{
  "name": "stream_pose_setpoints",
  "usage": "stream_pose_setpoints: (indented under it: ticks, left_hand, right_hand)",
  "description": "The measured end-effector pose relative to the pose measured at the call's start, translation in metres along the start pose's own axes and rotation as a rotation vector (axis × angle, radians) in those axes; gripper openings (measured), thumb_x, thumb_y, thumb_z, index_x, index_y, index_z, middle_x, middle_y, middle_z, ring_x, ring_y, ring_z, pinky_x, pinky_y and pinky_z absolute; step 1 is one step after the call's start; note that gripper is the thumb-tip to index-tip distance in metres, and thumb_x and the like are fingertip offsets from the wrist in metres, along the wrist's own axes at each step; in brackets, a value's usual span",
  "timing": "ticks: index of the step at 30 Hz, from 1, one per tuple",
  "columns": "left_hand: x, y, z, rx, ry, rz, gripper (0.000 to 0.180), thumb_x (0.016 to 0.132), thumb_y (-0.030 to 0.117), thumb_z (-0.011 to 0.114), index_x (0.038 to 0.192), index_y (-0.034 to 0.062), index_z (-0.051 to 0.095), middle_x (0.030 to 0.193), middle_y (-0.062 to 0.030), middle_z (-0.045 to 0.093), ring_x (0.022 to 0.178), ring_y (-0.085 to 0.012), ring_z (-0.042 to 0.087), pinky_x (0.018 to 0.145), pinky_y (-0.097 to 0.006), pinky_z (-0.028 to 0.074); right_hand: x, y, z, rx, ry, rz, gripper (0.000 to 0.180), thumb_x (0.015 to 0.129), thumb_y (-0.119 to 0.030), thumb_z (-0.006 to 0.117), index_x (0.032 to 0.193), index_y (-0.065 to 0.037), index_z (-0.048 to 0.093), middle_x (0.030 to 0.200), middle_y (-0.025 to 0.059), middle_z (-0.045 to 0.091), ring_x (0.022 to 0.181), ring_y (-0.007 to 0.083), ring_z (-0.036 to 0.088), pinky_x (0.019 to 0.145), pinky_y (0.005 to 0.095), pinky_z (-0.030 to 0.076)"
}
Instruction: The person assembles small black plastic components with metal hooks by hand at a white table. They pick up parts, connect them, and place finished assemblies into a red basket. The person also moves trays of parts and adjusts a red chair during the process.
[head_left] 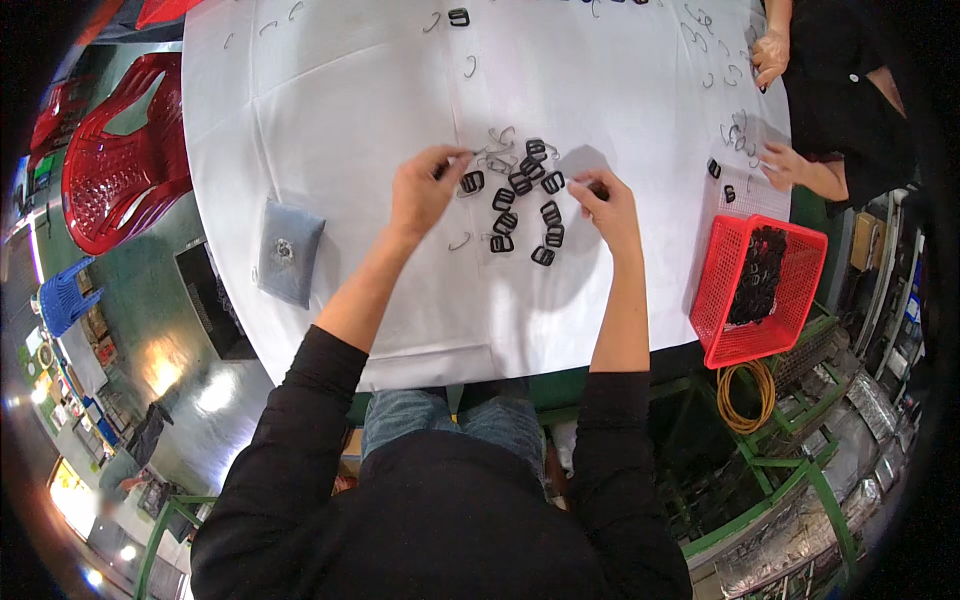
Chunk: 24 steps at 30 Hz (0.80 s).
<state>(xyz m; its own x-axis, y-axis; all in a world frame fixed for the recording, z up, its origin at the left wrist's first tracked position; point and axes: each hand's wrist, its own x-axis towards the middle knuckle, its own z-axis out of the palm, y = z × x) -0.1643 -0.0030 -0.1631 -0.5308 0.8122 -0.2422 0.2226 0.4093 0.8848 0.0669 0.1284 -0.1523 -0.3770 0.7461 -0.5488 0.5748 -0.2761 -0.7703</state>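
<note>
My left hand [420, 190] is pinched above the white-covered table [400, 330], its fingertips beside a small heap of thin wire hooks [497, 160]; whatever sits in the pinch is too small to name. My right hand [610, 208] also has thumb and finger together, close to a black slotted buckle [553, 182]. Whether those fingertips touch the buckle or hold something small, I cannot make out. Several more black buckles [505, 220] lie in loose rows between my hands. One buckle [472, 182] rests just below my left fingertips, and a single wire hook [460, 241] lies nearer me.
A red plastic basket [715, 330] of black buckles stands at the table's right edge. Beyond it, another person's hands [785, 165] work among scattered hooks. A grey-blue cushion-like packet [290, 250] lies at left, with red chairs [125, 160] past the table edge.
</note>
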Motion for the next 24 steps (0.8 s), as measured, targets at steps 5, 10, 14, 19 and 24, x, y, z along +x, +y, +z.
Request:
stream_pose_setpoints:
  ticks: [5, 10, 14, 19, 24]
  left_hand:
    - [0.018, 0.003, -0.040, 0.033, -0.170, -0.251, 0.020, 0.082, 0.024, 0.068, 0.090, 0.0054, 0.070, 0.063, 0.0043, 0.052, 0.054, -0.0049, 0.043, 0.047, -0.020, 0.032]
    - [0.018, -0.008, -0.058, -0.183, -0.309, -0.496, 0.024, 0.079, 0.026, 0.068, 0.087, 0.0037, 0.071, 0.067, -0.0009, 0.060, 0.062, -0.0099, 0.051, 0.058, -0.026, 0.041]
    - [0.008, -0.012, -0.052, 0.289, -0.128, -0.286, 0.024, 0.079, 0.027, 0.069, 0.083, 0.0036, 0.070, 0.066, -0.0003, 0.059, 0.062, -0.0089, 0.050, 0.056, -0.024, 0.040]
    - [-0.002, 0.002, -0.061, -0.314, -0.413, -0.377, 0.028, 0.083, 0.031, 0.064, 0.089, 0.0042, 0.065, 0.070, -0.0011, 0.055, 0.060, -0.0096, 0.048, 0.049, -0.021, 0.035]
    - [-0.014, 0.007, -0.061, -1.068, -0.641, -0.281, 0.032, 0.094, 0.036, 0.047, 0.086, 0.0053, 0.053, 0.087, -0.0085, 0.051, 0.065, -0.0108, 0.046, 0.040, -0.017, 0.030]
  right_hand:
    - [0.014, 0.006, 0.023, -0.619, 0.127, -0.452, 0.027, 0.075, -0.014, 0.072, 0.096, -0.003, 0.060, 0.066, 0.0019, 0.051, 0.061, 0.0107, 0.048, 0.054, 0.0267, 0.039]
    - [-0.023, 0.010, -0.009, 0.303, -0.143, 0.097, 0.022, 0.077, -0.019, 0.070, 0.089, -0.003, 0.062, 0.068, 0.0002, 0.052, 0.066, 0.0090, 0.051, 0.051, 0.0214, 0.037]
    - [-0.051, 0.017, -0.013, 0.675, -0.076, 0.096, 0.022, 0.078, -0.023, 0.069, 0.084, -0.002, 0.063, 0.065, 0.0003, 0.053, 0.066, 0.0067, 0.052, 0.047, 0.0212, 0.035]
    - [-0.028, 0.019, 0.044, -0.482, 0.266, 0.030, 0.036, 0.069, -0.036, 0.076, 0.084, -0.005, 0.065, 0.076, 0.0098, 0.066, 0.072, 0.0253, 0.063, 0.062, 0.0383, 0.047]
    - [-0.032, 0.022, 0.041, -0.166, -0.009, 0.068, 0.024, 0.075, -0.027, 0.072, 0.084, -0.006, 0.064, 0.072, 0.0059, 0.063, 0.068, 0.0203, 0.062, 0.053, 0.0312, 0.044]
